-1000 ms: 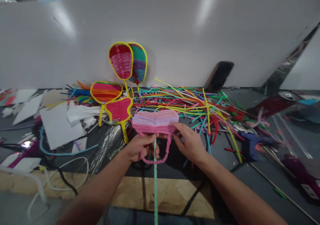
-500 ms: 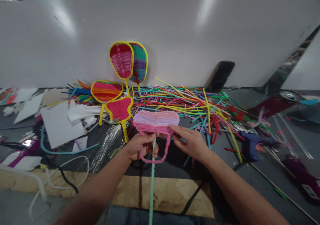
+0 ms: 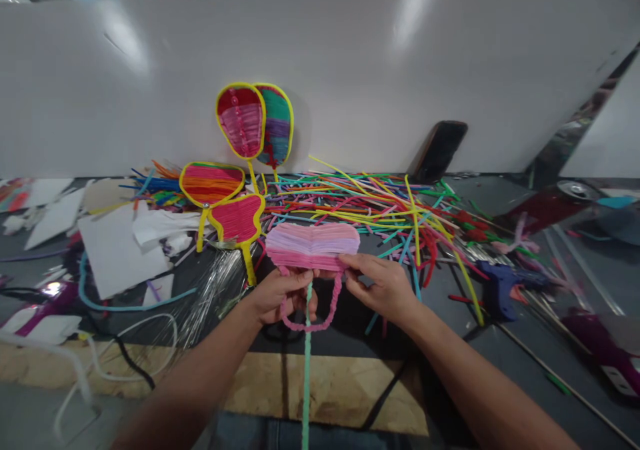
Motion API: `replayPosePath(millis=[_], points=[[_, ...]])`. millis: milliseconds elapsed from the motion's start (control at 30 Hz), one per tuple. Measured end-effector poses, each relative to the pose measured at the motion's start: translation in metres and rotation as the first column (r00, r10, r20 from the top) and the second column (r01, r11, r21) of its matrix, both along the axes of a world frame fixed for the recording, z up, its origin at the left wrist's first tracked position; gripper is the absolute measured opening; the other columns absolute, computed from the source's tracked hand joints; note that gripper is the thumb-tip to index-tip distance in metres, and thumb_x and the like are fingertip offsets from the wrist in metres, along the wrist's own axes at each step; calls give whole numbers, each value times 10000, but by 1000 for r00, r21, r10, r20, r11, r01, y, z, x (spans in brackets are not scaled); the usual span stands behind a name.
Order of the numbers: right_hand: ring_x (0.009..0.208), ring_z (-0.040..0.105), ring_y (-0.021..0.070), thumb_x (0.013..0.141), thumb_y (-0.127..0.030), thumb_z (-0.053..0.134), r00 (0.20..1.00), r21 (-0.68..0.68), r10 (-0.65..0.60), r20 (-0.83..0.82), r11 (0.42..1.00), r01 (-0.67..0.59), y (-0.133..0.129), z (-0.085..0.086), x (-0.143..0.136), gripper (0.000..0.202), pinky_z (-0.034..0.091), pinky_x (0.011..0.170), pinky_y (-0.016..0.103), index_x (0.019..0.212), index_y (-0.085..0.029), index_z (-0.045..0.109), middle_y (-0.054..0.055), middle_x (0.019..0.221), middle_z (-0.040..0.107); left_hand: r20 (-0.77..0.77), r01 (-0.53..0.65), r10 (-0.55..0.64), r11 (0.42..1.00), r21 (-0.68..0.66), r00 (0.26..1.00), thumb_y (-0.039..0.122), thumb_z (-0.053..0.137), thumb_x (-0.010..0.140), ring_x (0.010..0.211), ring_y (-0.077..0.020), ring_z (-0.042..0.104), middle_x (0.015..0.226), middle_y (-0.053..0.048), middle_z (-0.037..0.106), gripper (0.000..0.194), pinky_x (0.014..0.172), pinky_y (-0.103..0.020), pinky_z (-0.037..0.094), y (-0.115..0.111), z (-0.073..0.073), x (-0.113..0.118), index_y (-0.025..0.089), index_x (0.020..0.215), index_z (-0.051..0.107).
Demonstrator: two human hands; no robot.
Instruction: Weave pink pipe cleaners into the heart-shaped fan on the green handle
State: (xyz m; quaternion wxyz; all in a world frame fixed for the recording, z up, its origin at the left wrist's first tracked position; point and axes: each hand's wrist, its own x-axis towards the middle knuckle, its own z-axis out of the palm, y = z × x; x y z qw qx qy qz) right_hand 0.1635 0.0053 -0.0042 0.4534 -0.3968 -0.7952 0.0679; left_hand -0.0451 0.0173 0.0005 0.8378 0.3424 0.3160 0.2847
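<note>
A pink and lilac panel of side-by-side pipe cleaners (image 3: 313, 245) is held up over the dark table. From its lower edge hangs a twisted pink pipe cleaner loop (image 3: 333, 303). A mint green pipe cleaner stem (image 3: 307, 383) runs down from the panel and crosses the loop's bottom. My left hand (image 3: 283, 295) is closed, pinching the panel's lower edge near the top of the stem; some of its fingers are hidden behind. My right hand (image 3: 383, 287) grips the lower right corner between thumb and fingers.
Beyond lies a heap of coloured pipe cleaners (image 3: 350, 203). Finished fans (image 3: 241, 120) lean on the white board (image 3: 350, 70), as does a phone (image 3: 440, 150). At right are a blue glue gun (image 3: 500, 290) and a can (image 3: 550, 207); at left, white card (image 3: 123, 250) and a white cable (image 3: 135, 373).
The green stem's lower end has swung slightly right, and the pink loop hangs a little lower. Both hands keep nearly the same hold on the panel.
</note>
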Motion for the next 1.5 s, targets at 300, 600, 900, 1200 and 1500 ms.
replayPosePath(millis=[300,600,900,1200,1500], points=[[722,627,124,803,-211,549,848,-422,-9,-529,870,-254,0,-6,-4,384,521,659,261,1168,-225,431,29,868,639,-15,-49,49,999,22,999,306,654,757,503,-155,614,573,-29,636,209,503,-299,540,1,-1,0,150,878,587],[650,562,120,743,-365,672,646,-581,-61,-761,507,-637,-1,-6,-14,216,466,584,236,851,-179,649,3,719,636,-46,-5,9,997,71,999,313,644,763,514,-148,621,715,-57,658,225,521,-312,546,-2,-5,1,132,886,594],[571,519,95,733,-391,681,526,-545,-172,-833,428,-721,-2,-11,-14,213,437,583,229,754,-182,647,-9,676,613,-109,-31,40,996,80,993,397,677,713,513,-141,609,752,-75,650,308,492,-284,530,-1,-2,1,112,814,618],[517,473,93,735,-471,650,670,-627,-144,-728,535,-566,0,-6,-13,308,409,530,227,697,-169,604,-28,581,550,-223,-205,228,971,122,948,461,717,638,510,-175,625,643,-71,662,382,523,-317,538,1,-1,8,107,740,615],[504,495,79,749,-443,654,551,-569,-173,-816,401,-717,-1,-11,-14,288,412,520,207,714,-160,613,-5,620,613,-184,-361,367,930,70,912,335,780,571,572,-185,633,617,-38,662,314,568,-330,558,2,-1,10,124,744,624]])
